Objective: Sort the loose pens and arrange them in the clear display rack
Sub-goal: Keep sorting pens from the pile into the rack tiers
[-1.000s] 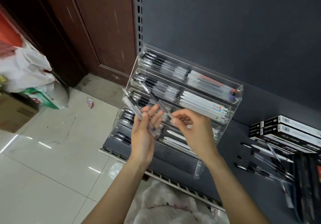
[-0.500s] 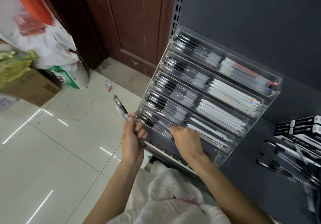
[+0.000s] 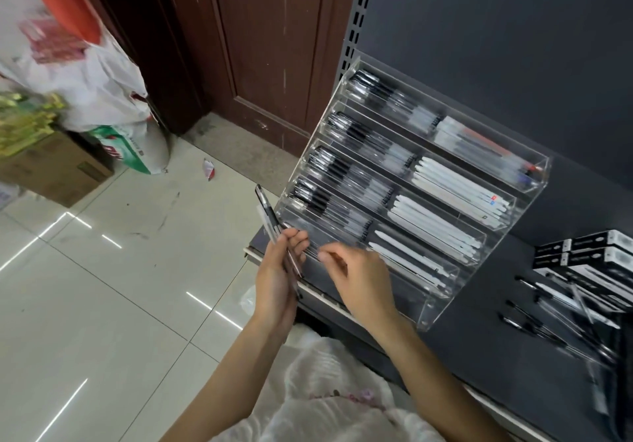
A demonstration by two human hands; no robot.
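Head view: left of the rack (image 3: 424, 318), the left hand (image 3: 277, 280) gripped a few pens (image 3: 269, 217). At the rack's lowest front tier, the right hand (image 3: 359, 280) had curled fingers; whether they pinched anything I cannot tell. Right of the rack, loose pens (image 3: 534, 325) lay on the shelf (image 3: 479, 349).

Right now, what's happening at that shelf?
A person is stocking a clear display rack on a dark shelf. The left hand grips a few pens. The right hand reaches its fingertips into the rack's low front row. More loose pens lie right of the rack, beside black boxes.
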